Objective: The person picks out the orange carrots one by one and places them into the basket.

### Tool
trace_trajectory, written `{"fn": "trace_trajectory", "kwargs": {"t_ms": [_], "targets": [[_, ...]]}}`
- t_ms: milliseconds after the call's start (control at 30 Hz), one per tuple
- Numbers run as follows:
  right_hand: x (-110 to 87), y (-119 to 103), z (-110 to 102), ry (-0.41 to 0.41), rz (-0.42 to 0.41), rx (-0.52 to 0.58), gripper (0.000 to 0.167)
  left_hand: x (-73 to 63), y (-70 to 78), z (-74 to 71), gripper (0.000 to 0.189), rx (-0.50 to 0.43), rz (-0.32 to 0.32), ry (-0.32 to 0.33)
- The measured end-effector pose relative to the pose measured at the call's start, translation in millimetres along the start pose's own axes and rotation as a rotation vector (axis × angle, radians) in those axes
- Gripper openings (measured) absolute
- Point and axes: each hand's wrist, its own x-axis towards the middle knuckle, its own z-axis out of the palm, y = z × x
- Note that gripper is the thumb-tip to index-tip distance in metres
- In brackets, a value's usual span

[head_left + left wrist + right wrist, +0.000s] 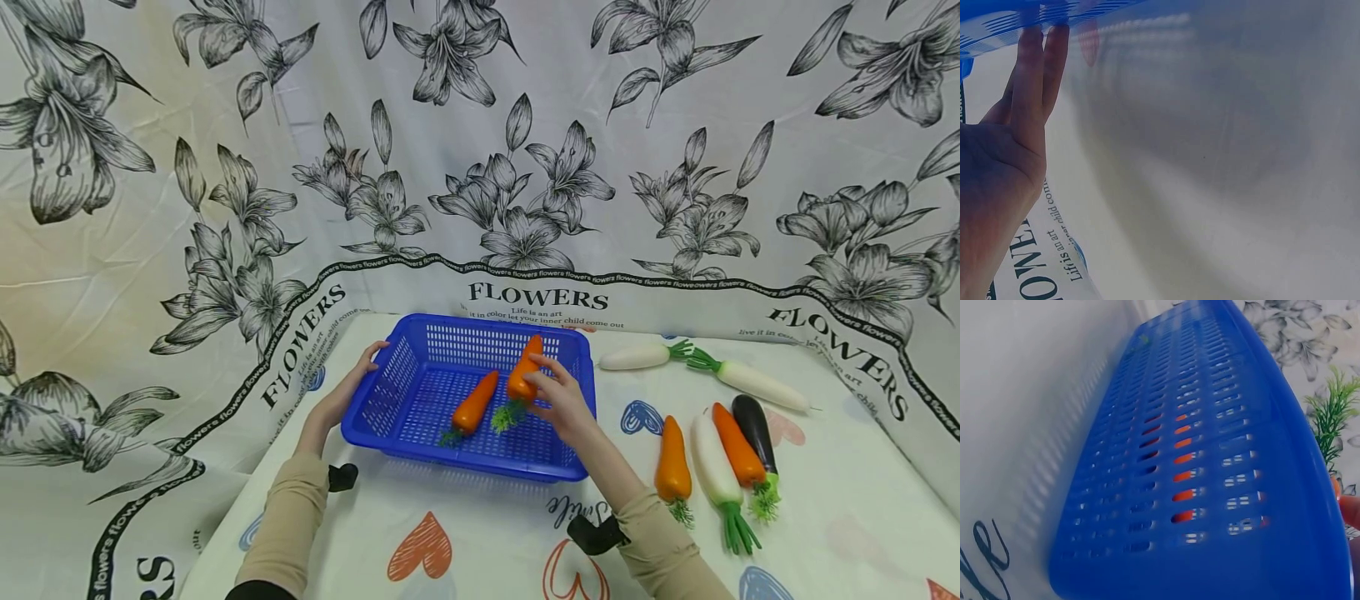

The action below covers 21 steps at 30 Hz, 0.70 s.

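Note:
A blue plastic basket (465, 454) with slotted walls stands on the table. My left hand (347, 393) holds its left rim; in the left wrist view, fingers of that hand (1019, 119) reach up to the basket's wall. My right hand (562, 400) pinches an orange toy-like carrot (522, 375) over the basket's right half, its green leafy end towards me. Another carrot (476, 404) lies on the basket floor to the left of it. From the right wrist, the basket's outer wall (1210, 487) fills the view, and green leaves (1332, 419) show beyond the rim.
To the right on the table lie a carrot (673, 458), a white radish (716, 458), another carrot (738, 446) and a dark eggplant (753, 421). Two more white radishes, one left (636, 357) and one right (761, 385), lie farther back. A flower-printed cloth (525, 208) hangs behind.

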Motion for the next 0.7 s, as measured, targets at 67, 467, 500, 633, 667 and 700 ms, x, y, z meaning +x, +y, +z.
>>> {"fn": "trace_trajectory", "kwargs": {"t_ms": [67,467,500,633,667,700], "targets": [[1.1,2,2,0.003,0.002,0.015,0.048,0.2,-1.0,-0.6,0.049,0.004,0.003,0.001],[8.5,6,15,0.004,0.004,0.033,0.047,2.0,-3.0,-1.1,0.051,-0.007,-0.002,-0.001],[9.2,7,16,0.006,0.006,0.036,0.047,2.0,-3.3,-0.9,0.051,-0.013,-0.003,-0.001],[13.1,7,21,0.022,0.012,0.052,0.046,2.4,-2.8,-0.9,0.051,-0.007,-0.003,0.003],[14.2,8,22,0.027,0.014,0.056,0.046,2.4,-2.4,-1.0,0.051,-0.007,-0.004,0.003],[15.2,7,23,0.028,0.017,0.057,0.046,2.5,-2.0,-1.1,0.051,-0.008,-0.004,0.002]]}}
